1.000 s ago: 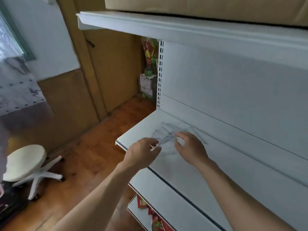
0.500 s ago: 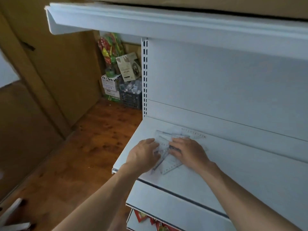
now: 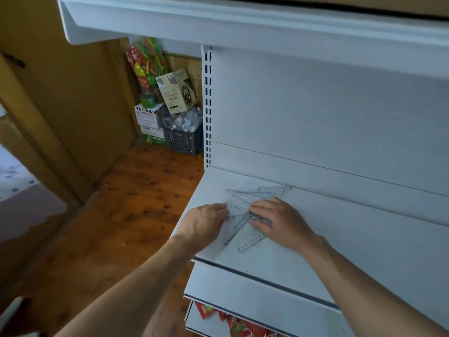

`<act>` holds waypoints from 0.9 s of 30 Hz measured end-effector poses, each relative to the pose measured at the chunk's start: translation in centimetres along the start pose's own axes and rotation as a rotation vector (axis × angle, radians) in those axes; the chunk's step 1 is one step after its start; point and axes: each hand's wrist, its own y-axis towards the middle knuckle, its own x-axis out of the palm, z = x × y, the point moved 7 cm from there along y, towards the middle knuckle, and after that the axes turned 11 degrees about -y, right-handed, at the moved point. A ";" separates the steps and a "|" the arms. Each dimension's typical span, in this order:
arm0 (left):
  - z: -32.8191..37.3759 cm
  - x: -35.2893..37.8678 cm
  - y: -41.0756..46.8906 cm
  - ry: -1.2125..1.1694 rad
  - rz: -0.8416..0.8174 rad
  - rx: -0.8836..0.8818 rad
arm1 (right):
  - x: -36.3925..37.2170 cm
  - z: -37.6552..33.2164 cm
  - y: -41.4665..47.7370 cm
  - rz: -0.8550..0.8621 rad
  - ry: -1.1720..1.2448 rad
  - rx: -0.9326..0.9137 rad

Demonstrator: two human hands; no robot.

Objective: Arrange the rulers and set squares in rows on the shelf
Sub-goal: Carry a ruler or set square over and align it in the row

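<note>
A loose overlapping pile of clear plastic rulers and set squares (image 3: 245, 207) lies at the left end of the white shelf (image 3: 340, 259). One clear ruler (image 3: 251, 242) sticks out of the pile toward the shelf's front edge. Another ruler (image 3: 275, 190) lies at the back by the rear panel. My left hand (image 3: 204, 222) is at the pile's left side, fingertips on the rulers' ends. My right hand (image 3: 281, 221) rests on the pile's right side, fingers bent over the plastic pieces. Whether either hand pinches a piece is hidden by the fingers.
Another white shelf (image 3: 243, 23) juts out overhead. A lower shelf (image 3: 243, 290) sits beneath, with red snack packets (image 3: 233, 322) under it. On the wooden floor to the left stand cartons (image 3: 150, 117) and a dark crate (image 3: 183, 139) against a wooden wall.
The view has swung right and closer to the shelf. Both hands have come together on the pile, and the pieces have shifted toward the shelf's front edge.
</note>
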 end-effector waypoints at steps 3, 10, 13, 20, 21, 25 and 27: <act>0.4 0.0 0.0 0.009 -0.018 0.032 | -0.2 -0.3 0.1 0.035 -0.019 -0.019; 0.8 -1.1 -0.1 0.010 0.055 0.100 | -2.4 -0.9 -0.6 0.219 -0.024 -0.061; 2.1 -2.8 -0.1 -0.021 0.160 0.178 | -4.1 -0.7 -1.0 0.340 -0.071 -0.055; 3.7 -5.2 1.1 -0.416 0.306 -0.033 | -7.4 0.5 -2.3 0.468 -0.076 0.065; 3.6 -4.8 1.4 -0.546 0.265 -0.142 | -7.8 0.8 -2.8 0.475 -0.070 0.102; 4.6 -1.6 2.4 -1.139 -0.046 -0.507 | -9.5 1.8 -5.9 0.545 -0.055 0.236; 6.2 -0.2 2.9 -1.391 -0.171 -0.580 | -10.2 2.2 -7.9 0.574 -0.037 0.295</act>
